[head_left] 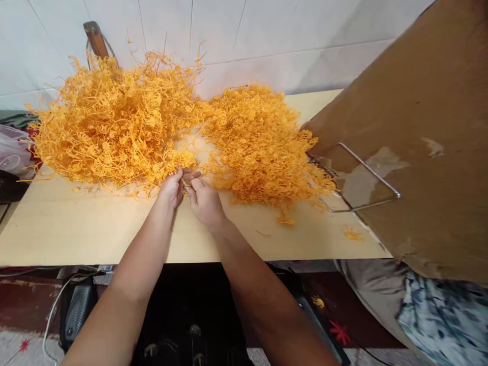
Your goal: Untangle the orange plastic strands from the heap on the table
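Nearest me, under the table edge: dark machine frame and pedal area, a white cable (53,310) at lower left, patterned fabric (442,315) at lower right. Can't make out more down there.

Both my forearms run up onto the pale wooden table (76,229). My left hand (171,187) and right hand (205,201) meet at the centre, fingertips pinched together on one small orange plastic piece (186,184). Both are closed in a fine grip on it, touching each other. The piece is mostly hidden by the fingers, so its shape is unclear.

Just beyond the hands, two heaps of the same orange plastic. The left heap (110,122) is bigger and looser, with long stems sticking out. The right heap (263,142) is denser and finer. My hands sit right at the gap between them, touching the near fringe of the left heap.

Progress, judging by the heaps: the right heap looks like worked pieces and is sizeable, but the left heap is bigger, so more than half looks left. A few crumbs (353,234) lie loose on the table at right.

Right side: a brown cardboard panel (430,132) with a wire handle (362,178), leaning over the table corner. Far back: white tiled wall (285,35), a chair back (97,40) behind the left heap.
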`<state>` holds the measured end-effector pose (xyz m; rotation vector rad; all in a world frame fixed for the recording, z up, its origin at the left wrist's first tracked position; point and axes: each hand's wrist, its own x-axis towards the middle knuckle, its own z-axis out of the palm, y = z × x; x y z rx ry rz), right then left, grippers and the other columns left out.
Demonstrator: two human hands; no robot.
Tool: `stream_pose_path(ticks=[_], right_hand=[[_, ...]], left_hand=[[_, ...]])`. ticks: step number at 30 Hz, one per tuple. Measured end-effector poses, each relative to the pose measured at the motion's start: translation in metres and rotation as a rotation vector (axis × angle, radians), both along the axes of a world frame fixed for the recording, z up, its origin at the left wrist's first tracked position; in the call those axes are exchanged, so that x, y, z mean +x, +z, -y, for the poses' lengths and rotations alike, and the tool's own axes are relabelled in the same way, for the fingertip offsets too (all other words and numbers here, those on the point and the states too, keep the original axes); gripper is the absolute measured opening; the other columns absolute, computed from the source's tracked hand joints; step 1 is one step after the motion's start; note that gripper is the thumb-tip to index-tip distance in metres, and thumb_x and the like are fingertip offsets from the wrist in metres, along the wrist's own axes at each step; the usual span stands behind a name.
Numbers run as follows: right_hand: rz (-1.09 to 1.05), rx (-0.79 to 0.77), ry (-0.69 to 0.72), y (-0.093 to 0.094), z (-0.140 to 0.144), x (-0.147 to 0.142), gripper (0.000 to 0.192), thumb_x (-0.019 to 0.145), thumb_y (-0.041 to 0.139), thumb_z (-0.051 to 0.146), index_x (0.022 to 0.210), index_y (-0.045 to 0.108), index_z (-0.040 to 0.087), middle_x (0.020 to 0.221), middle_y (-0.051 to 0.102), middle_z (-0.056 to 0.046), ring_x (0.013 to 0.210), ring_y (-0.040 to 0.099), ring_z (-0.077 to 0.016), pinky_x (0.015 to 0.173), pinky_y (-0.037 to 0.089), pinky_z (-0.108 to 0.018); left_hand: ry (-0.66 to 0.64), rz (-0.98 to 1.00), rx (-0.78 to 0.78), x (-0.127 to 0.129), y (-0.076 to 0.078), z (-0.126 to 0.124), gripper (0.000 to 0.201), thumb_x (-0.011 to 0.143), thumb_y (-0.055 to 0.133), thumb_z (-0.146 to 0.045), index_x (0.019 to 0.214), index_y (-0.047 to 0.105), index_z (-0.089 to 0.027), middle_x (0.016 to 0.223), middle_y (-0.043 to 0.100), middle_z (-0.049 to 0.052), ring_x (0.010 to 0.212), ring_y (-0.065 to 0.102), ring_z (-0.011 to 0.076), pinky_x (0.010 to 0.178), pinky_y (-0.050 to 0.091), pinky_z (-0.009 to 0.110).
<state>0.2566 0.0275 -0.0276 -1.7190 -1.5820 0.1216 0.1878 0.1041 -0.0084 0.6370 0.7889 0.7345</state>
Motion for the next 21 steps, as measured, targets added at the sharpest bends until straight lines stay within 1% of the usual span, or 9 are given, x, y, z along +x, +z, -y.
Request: stream_pose_path(ticks=[3, 6, 8, 10, 12, 15, 17, 19, 21], right_hand=[[0.108, 0.069, 0.044, 0.002, -0.001, 0.001, 0.031, 0.083, 0.033, 0.017, 0.101, 0.058, 0.012, 0.088, 0.061, -0.011, 0.082, 0.053, -0.0207, 0.072, 0.042, -0.031], [0.253, 0.17, 0.08, 0.007, 0.008, -0.01, 0.025, 0.082, 0.035, 0.016, 0.082, 0.06, 0.014, 0.077, 0.059, -0.01, 0.076, 0.05, -0.0198, 0.069, 0.04, -0.031], [0.322, 0.234, 0.197, 0.008, 0.02, -0.023, 0.025, 0.081, 0.035, 0.014, 0.071, 0.057, 0.016, 0.072, 0.057, -0.008, 0.072, 0.047, -0.0189, 0.066, 0.038, -0.032], [0.292, 0.251, 0.317, 0.007, 0.031, -0.035, 0.024, 0.081, 0.035, 0.014, 0.066, 0.053, 0.017, 0.069, 0.055, -0.007, 0.069, 0.045, -0.0178, 0.065, 0.037, -0.032], [0.071, 0.213, 0.285, 0.002, 0.036, -0.036, 0.02, 0.082, 0.035, 0.016, 0.07, 0.051, 0.017, 0.07, 0.054, -0.006, 0.069, 0.046, -0.0166, 0.065, 0.039, -0.032], [-0.596, 0.065, 0.043, -0.003, 0.03, -0.017, 0.009, 0.079, 0.041, 0.024, 0.079, 0.047, 0.018, 0.069, 0.052, -0.002, 0.064, 0.049, -0.0131, 0.061, 0.043, -0.029], [-1.03, -0.039, -0.08, -0.002, 0.021, -0.001, 0.01, 0.073, 0.046, 0.025, 0.081, 0.045, 0.02, 0.069, 0.051, 0.001, 0.057, 0.05, -0.01, 0.054, 0.044, -0.026], [-1.304, -0.112, -0.123, 0.003, 0.015, 0.009, 0.015, 0.067, 0.05, 0.024, 0.079, 0.043, 0.02, 0.069, 0.052, 0.003, 0.052, 0.051, -0.0081, 0.049, 0.044, -0.023], [-1.443, -0.17, -0.079, 0.009, 0.012, 0.011, 0.018, 0.064, 0.052, 0.025, 0.078, 0.043, 0.02, 0.069, 0.053, 0.004, 0.049, 0.051, -0.0074, 0.047, 0.044, -0.023]], left_hand=[[0.02, 0.003, -0.032, -0.001, 0.003, 0.002, 0.03, 0.088, 0.037, -0.024, 0.066, 0.054, -0.013, 0.046, 0.054, 0.001, 0.075, 0.066, 0.0163, 0.068, 0.048, 0.025], [0.07, 0.048, -0.051, 0.0, 0.004, 0.003, 0.032, 0.088, 0.037, -0.022, 0.061, 0.052, -0.013, 0.037, 0.041, -0.003, 0.069, 0.066, 0.0151, 0.071, 0.048, 0.024], [0.125, 0.115, -0.05, 0.0, 0.003, 0.001, 0.033, 0.089, 0.036, -0.023, 0.06, 0.05, -0.013, 0.037, 0.037, -0.004, 0.066, 0.065, 0.0141, 0.075, 0.049, 0.026], [0.166, 0.172, -0.047, 0.0, 0.001, -0.002, 0.032, 0.089, 0.036, -0.023, 0.061, 0.049, -0.014, 0.04, 0.042, -0.004, 0.063, 0.065, 0.0134, 0.078, 0.049, 0.029], [0.124, 0.18, -0.062, -0.001, -0.002, -0.006, 0.03, 0.088, 0.037, -0.023, 0.064, 0.051, -0.013, 0.046, 0.051, -0.002, 0.064, 0.065, 0.014, 0.079, 0.049, 0.032], [-0.024, 0.167, -0.104, -0.007, -0.005, -0.01, 0.029, 0.088, 0.037, -0.024, 0.069, 0.055, -0.011, 0.055, 0.06, 0.002, 0.067, 0.066, 0.0152, 0.08, 0.05, 0.033], [-0.074, 0.188, -0.109, -0.01, -0.006, -0.01, 0.028, 0.088, 0.037, -0.023, 0.072, 0.056, -0.011, 0.055, 0.06, 0.003, 0.071, 0.066, 0.0156, 0.081, 0.049, 0.033], [-0.081, 0.207, -0.099, -0.012, -0.005, -0.009, 0.028, 0.088, 0.036, -0.022, 0.072, 0.057, -0.011, 0.054, 0.059, 0.003, 0.073, 0.066, 0.0162, 0.083, 0.049, 0.034], [-0.086, 0.205, -0.083, -0.012, -0.003, -0.007, 0.028, 0.088, 0.036, -0.022, 0.073, 0.057, -0.01, 0.056, 0.06, 0.004, 0.073, 0.066, 0.0166, 0.082, 0.048, 0.034]])
